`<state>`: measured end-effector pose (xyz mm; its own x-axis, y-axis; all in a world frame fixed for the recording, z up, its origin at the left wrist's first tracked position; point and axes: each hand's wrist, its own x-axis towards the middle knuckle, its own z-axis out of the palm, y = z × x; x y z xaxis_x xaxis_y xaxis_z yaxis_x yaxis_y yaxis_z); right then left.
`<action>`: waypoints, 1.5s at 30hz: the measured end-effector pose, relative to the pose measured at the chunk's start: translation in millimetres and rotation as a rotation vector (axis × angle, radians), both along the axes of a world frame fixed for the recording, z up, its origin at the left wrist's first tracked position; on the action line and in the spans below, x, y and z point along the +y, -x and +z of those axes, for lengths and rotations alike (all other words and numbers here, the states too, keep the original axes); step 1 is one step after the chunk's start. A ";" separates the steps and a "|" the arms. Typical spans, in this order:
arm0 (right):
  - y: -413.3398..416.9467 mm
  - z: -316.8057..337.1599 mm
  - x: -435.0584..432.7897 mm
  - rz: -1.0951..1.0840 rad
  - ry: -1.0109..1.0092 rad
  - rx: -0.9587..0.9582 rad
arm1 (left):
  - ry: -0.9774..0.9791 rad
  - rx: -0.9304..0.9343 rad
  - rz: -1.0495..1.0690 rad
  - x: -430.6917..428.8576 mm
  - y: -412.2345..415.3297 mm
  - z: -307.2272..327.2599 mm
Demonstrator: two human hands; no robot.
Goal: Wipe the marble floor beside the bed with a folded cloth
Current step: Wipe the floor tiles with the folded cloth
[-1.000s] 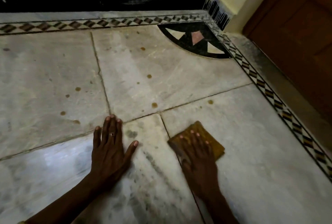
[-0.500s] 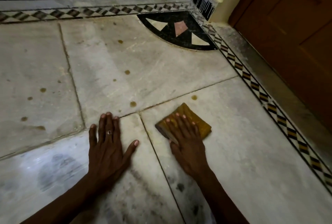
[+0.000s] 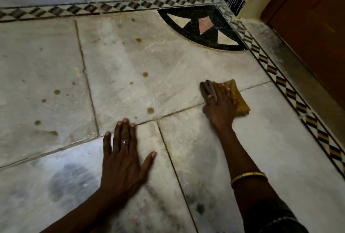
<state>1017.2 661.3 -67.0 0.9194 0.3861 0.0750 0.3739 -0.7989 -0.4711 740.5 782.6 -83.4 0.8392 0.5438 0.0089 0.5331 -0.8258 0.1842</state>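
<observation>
Fingers of the right hand (image 3: 220, 107) are lying straight across the folded cloth (image 3: 241, 102), pressing it flat on the marble floor (image 3: 168, 61) right of centre, over a slab joint near the patterned border (image 3: 291, 92). The left hand (image 3: 123, 161), wearing a ring (image 3: 125, 141), is resting spread, palm down, at lower centre, near brown spots (image 3: 150, 110).

Left hand (image 3: 123, 160): ring (image 3: 125, 141), stone maybe dark; right arm (image 3: 240, 154): yellow bangle (image 3: 248, 176), dark sleeve (image 3: 270, 216).

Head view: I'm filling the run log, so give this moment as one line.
phase: wiping | right hand: presses folded cloth on marble floor | left hand: flat on floor | brown spots: left of cloth
</observation>
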 end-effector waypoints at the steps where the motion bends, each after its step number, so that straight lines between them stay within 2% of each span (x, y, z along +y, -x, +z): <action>1: 2.2 0.5 15.5 0.048 -0.010 -0.006 | 0.002 -0.003 -0.001 0.0 -0.2 0.2; 5: 48.4 -0.4 77.5 0.269 -0.055 -0.106 | 0.002 -0.014 -0.010 -0.8 -1.2 0.2; 9: 121.9 2.6 111.6 0.460 -0.085 -0.098 | 0.036 -0.039 -0.017 1.8 2.0 0.3; 16: 176.9 1.4 56.5 0.639 0.047 -0.050 | 0.121 -0.206 -0.051 14.3 25.1 1.4; 21: 163.0 3.1 15.8 0.538 0.187 -0.117 | 0.142 -0.117 -0.055 51.0 48.0 4.7; 24: 145.4 3.3 52.8 0.350 0.199 -0.120 | 0.169 -0.091 -0.072 65.3 52.0 4.0; 26: 144.5 8.7 92.6 0.313 0.224 -0.090 | 0.171 -0.097 -0.078 69.5 53.3 3.7; 31: 179.4 2.1 150.7 0.470 0.236 -0.135 | 0.172 -0.122 0.003 89.5 69.9 1.3; 38: 204.5 -3.7 87.1 0.686 0.335 -0.199 | 0.194 -0.126 0.004 106.8 114.8 5.2; 41: 221.8 3.0 68.2 0.525 0.337 -0.116 | 0.199 -0.122 0.052 125.5 149.3 9.2; 45: 230.6 2.3 120.4 0.202 0.297 -0.031 | 0.163 -0.087 0.108 150.2 187.6 11.2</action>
<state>786.6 781.7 -64.7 0.8212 0.5691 -0.0414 0.5488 -0.8076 -0.2158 552.9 932.8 -72.2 0.7761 0.6304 -0.0164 0.5928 -0.7204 0.3600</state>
